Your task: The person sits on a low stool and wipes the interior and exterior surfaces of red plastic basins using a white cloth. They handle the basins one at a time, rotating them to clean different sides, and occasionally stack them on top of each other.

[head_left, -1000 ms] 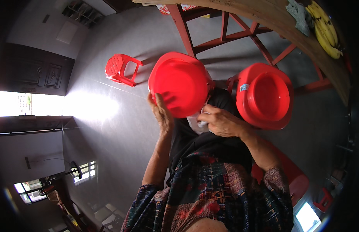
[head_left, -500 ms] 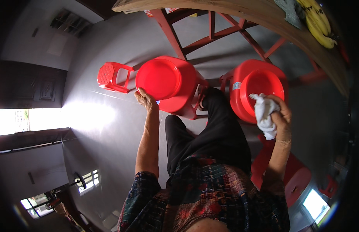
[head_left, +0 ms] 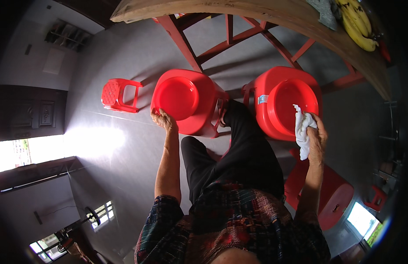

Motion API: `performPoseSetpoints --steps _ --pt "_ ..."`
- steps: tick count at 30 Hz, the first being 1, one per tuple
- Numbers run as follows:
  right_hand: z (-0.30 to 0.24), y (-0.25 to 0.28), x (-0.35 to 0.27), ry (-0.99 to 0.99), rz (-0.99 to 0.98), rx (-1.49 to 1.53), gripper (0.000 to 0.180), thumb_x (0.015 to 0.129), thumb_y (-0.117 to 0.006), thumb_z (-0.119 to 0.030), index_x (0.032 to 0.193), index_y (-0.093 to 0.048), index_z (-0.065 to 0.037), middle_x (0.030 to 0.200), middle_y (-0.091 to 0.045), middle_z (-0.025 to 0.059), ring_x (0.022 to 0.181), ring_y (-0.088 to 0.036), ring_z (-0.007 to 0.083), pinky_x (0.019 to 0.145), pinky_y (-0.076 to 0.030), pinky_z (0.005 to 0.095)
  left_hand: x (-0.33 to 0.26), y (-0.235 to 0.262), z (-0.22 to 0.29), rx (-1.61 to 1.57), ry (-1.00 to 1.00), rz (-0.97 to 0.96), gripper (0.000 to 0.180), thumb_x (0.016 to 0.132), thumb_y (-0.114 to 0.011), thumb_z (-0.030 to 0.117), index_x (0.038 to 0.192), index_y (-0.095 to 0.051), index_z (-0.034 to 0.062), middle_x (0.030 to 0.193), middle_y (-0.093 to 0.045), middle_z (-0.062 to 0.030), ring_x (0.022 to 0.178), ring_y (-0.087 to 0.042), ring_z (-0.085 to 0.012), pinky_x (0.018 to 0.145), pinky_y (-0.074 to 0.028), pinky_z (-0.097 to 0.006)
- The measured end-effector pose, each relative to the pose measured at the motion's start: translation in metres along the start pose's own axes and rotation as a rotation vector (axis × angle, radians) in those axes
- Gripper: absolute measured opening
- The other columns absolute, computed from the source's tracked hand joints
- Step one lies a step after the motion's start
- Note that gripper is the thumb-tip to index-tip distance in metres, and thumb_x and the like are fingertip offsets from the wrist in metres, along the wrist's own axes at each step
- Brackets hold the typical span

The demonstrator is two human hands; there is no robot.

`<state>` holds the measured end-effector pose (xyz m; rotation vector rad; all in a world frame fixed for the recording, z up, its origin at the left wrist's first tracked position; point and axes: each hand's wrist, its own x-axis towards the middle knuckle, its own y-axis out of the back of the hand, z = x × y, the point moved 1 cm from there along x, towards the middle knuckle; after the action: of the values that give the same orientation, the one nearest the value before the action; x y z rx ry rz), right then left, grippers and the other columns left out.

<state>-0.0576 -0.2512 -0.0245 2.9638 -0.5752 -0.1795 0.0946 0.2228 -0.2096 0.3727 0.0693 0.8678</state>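
Observation:
Two red plastic stools with round dished seats stand on the grey floor in front of me. My left hand [head_left: 163, 119] grips the near rim of the left stool [head_left: 186, 99]. My right hand [head_left: 317, 136] is closed on a crumpled white cloth [head_left: 301, 128] and presses it against the near right rim of the right stool [head_left: 288, 101]. My legs in black trousers [head_left: 239, 154] stretch between the two stools.
A wooden table [head_left: 256, 11] on red legs arcs across the top, with yellow bananas [head_left: 355, 22] and a grey rag on it. A small red stool [head_left: 118, 94] stands to the left. Another red stool [head_left: 331, 193] lies at lower right.
The left stool went from lifted near my chest down to the floor. My right hand took the white cloth from my lap over to the right stool's rim.

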Motion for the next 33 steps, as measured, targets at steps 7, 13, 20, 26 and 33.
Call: performPoseSetpoints --steps 7,13,20,26,33 --pt "0.004 -0.007 0.003 -0.069 0.022 0.134 0.035 0.086 -0.052 -0.004 0.12 -0.056 -0.002 0.107 -0.061 0.0044 0.094 -0.056 0.0113 0.081 -0.046 0.0244 -0.012 0.014 0.021 0.351 -0.032 -0.035 0.075 0.072 -0.075 0.019 0.134 -0.035 0.0057 0.123 -0.044 -0.0243 0.113 -0.043 -0.0379 0.096 -0.036 -0.047" --pt "0.013 -0.007 0.006 -0.068 0.091 0.303 0.032 0.085 -0.052 -0.004 0.117 -0.057 -0.001 0.106 -0.06 0.0042 0.092 -0.056 0.0111 0.082 -0.046 0.0245 -0.087 0.005 0.095 0.217 -0.504 -0.216 0.051 0.078 -0.069 0.011 0.123 -0.047 0.004 0.118 -0.048 -0.0188 0.111 -0.045 -0.0328 0.095 -0.037 -0.043" --pt "0.028 0.0 0.008 -0.095 0.165 0.583 0.032 0.084 -0.049 -0.002 0.115 -0.057 -0.001 0.102 -0.059 0.0055 0.09 -0.058 0.0118 0.079 -0.048 0.0261 -0.196 -0.042 0.17 -0.262 0.024 -1.015 0.022 0.084 -0.067 0.015 0.098 -0.059 0.0012 0.083 -0.064 -0.0088 0.073 -0.061 -0.014 0.065 -0.05 -0.027" --pt "0.02 0.01 -0.003 -0.06 0.179 0.671 0.036 0.082 -0.045 0.002 0.117 -0.055 0.0 0.105 -0.059 0.009 0.092 -0.059 0.0148 0.08 -0.05 0.0281 -0.234 -0.07 0.222 -0.094 -0.16 -1.097 0.026 0.08 -0.069 0.019 0.086 -0.059 -0.0041 0.069 -0.063 -0.0089 0.058 -0.061 -0.0128 0.053 -0.05 -0.025" --pt "0.031 0.033 0.002 -0.052 0.328 0.463 0.032 0.079 -0.054 -0.01 0.109 -0.06 -0.001 0.099 -0.06 0.008 0.086 -0.058 0.0143 0.076 -0.047 0.0271 -0.231 -0.083 0.215 0.133 -0.268 -1.019 0.03 0.072 -0.07 0.019 0.086 -0.062 -0.0063 0.068 -0.066 -0.0127 0.059 -0.065 -0.0166 0.056 -0.052 -0.029"
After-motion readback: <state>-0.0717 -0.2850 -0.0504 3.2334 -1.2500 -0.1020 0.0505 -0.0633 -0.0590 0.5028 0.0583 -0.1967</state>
